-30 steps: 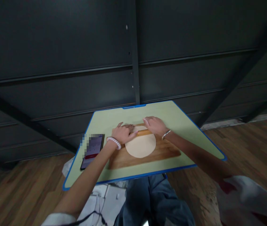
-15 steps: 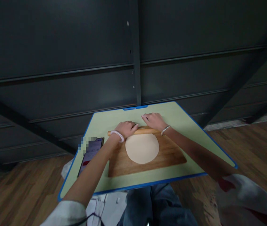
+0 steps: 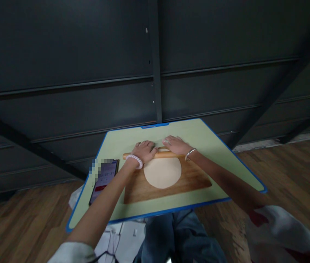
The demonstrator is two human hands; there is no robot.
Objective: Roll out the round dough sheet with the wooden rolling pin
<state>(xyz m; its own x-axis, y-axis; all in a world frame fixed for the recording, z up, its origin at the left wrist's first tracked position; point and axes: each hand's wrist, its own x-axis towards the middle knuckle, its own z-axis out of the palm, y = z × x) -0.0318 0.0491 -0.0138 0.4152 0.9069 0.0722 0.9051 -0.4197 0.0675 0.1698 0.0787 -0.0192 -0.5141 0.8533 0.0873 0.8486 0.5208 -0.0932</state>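
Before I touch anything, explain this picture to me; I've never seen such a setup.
There is no machine here, only a person's bare left hand and right hand. The view comes from a camera worn on the head, looking forward and down past the forearms. On the light-green table with a blue edge lie a phone, beside the left forearm, and a wooden board. The board bears a pale round sheet, apparently dough. Both hands rest on a rolling pin lying across its far part.
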